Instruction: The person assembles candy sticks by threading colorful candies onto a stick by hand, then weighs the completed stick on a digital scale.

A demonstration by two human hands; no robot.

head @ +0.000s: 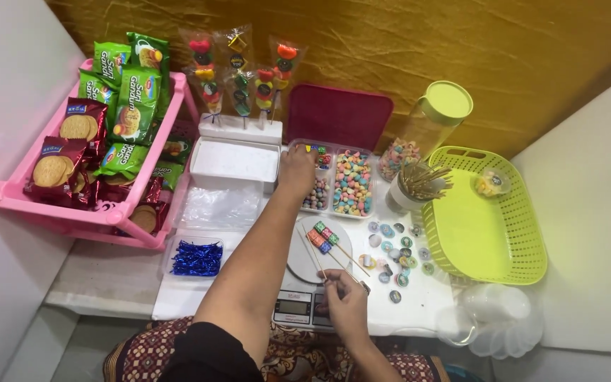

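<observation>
My left hand [297, 170] reaches forward into a clear divided tray [362, 213] of small coloured candies [352, 182], fingers down among the sweets; whether it grips one is hidden. My right hand [344, 303] stays close to me at the front of a small digital scale [298, 305], pinching the near end of a thin wooden skewer [315, 256]. That skewer lies across the round white scale plate [305, 272]. A second skewer threaded with square coloured candies [323, 237] rests on the same plate.
A pink rack [8, 194] of biscuit packets stands at left. Finished wrapped candy skewers [240, 74] stand in a white block behind. A cup of skewers [419, 185], a lidded jar [433, 117], a green basket [525, 269], round stickers [397, 247] and blue twist ties [196, 259] lie around.
</observation>
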